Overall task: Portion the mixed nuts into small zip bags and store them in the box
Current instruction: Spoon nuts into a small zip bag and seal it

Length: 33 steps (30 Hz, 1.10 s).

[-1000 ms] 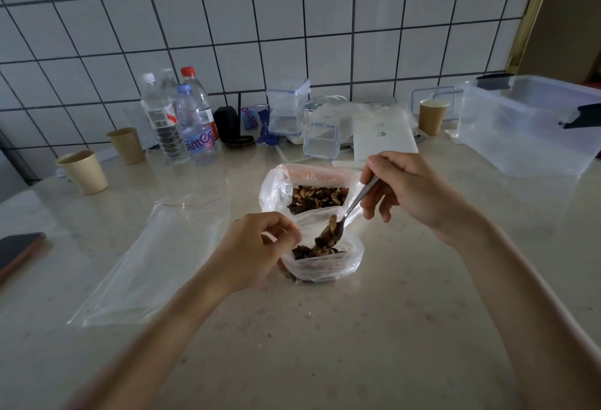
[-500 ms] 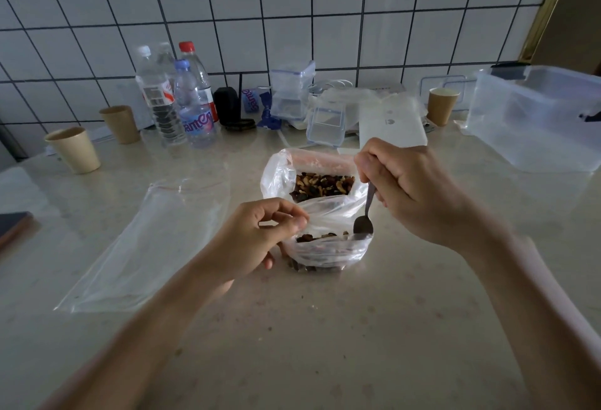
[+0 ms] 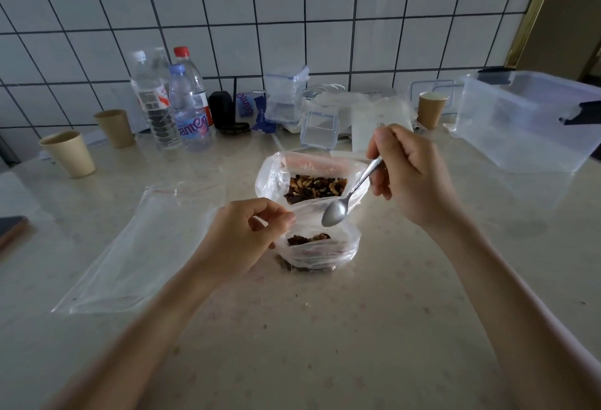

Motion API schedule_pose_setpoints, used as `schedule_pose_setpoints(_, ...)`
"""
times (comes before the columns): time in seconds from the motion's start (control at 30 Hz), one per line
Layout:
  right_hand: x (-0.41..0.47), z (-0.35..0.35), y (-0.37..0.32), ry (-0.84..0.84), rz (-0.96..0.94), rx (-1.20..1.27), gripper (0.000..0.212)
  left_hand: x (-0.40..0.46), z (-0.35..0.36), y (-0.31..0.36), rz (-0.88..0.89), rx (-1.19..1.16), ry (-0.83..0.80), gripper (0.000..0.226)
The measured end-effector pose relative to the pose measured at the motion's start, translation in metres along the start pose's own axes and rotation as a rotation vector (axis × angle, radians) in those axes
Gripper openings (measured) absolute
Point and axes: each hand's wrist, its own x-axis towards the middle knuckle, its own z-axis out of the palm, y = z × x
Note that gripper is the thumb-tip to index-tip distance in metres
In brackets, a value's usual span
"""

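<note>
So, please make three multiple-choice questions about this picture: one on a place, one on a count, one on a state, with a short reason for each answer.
1. Where is the large clear box?
A. far right of the counter
B. near left
C. under the bags

2. How many paper cups show?
A. one
B. three
C. five

3. The spoon in the right hand is:
A. heaped with nuts
B. empty
C. lying on the counter

Answers: 1 A, it stands at the right edge. 2 B, two left, one right. 3 B, its bowl is bare above the small zip bag.
</note>
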Motion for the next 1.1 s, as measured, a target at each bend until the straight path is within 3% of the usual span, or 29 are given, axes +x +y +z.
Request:
schedule_pose_setpoints(0.17, 0.006, 0.003, 0.016, 0.095, 0.292, 0.253, 0.037, 0.007, -0.008, -0.002, -0.129, 0.001, 0.082, 0.014)
schedule_pose_setpoints(0.33, 0.005, 0.007, 0.023, 0.101, 0.467, 0.311, 0.032, 0.019, -0.016, -0.002, -0.161, 0.011, 0.216, 0.02)
schedule_pose_setpoints(0.57, 0.003, 0.013, 0.027, 0.043, 0.41, 0.183, 0.033, 0.055, -0.005, -0.002, -0.302, 0.186, 0.182, 0.079)
schedule_pose_setpoints(0.63, 0.003, 0.012, 0.028, 0.041, 0.401, 0.175, 0.032, 0.063, 0.003, -0.003, -0.29, 0.198, 0.167, 0.074)
schedule_pose_setpoints(0.8, 0.003, 0.014, 0.032, -0.034, 0.432, 0.155, 0.027, 0.068, 0.017, -0.012, -0.24, 0.25, 0.182, 0.024)
schedule_pose_setpoints(0.97, -0.001, 0.023, 0.038, -0.136, 0.472, 0.147, 0.017, 0.065, 0.016, -0.017, -0.236, 0.213, 0.153, 0.02)
schedule_pose_setpoints(1.1, -0.003, 0.03, 0.041, -0.08, 0.478, 0.157, 0.02, 0.062, 0.015, -0.017, -0.214, 0.127, 0.121, 0.018)
